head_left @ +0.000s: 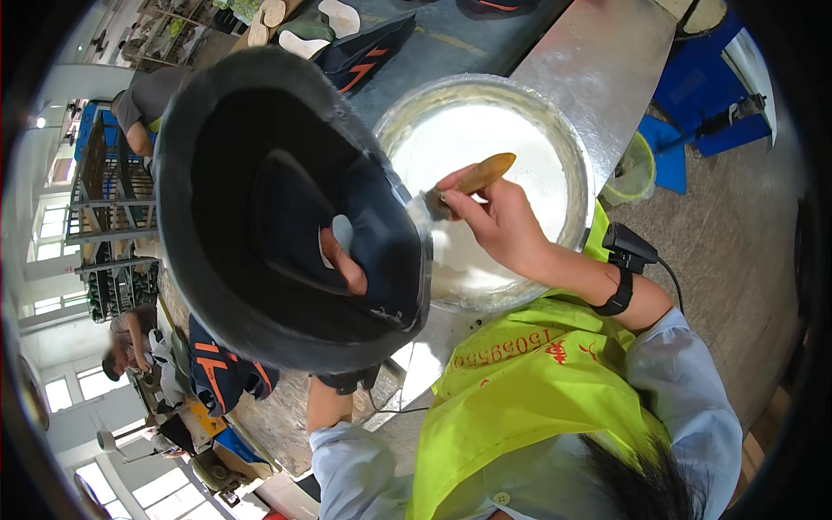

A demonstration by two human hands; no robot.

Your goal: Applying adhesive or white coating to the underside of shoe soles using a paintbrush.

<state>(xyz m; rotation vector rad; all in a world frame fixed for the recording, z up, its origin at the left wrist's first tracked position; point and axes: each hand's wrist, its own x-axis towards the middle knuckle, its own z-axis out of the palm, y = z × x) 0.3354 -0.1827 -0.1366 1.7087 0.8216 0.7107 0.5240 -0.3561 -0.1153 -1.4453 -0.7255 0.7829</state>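
Note:
Close in front of me, my left hand holds up a dark shoe upper, its wide opening turned toward me. Some fingers show through a gap inside it; the rest of that hand is hidden behind. My right hand pinches a brush by its wooden handle. The bristle end meets the right edge of the upper, whose rim looks pale and wet there. Under the right hand stands a round metal pot of white liquid, with dried residue round its inner wall.
Navy shoe uppers with orange stripes lie at the back of the table, near pale sole-shaped pieces; another upper lies at left. A lined bin stands right of the metal tabletop. Two people work beyond, near a rack.

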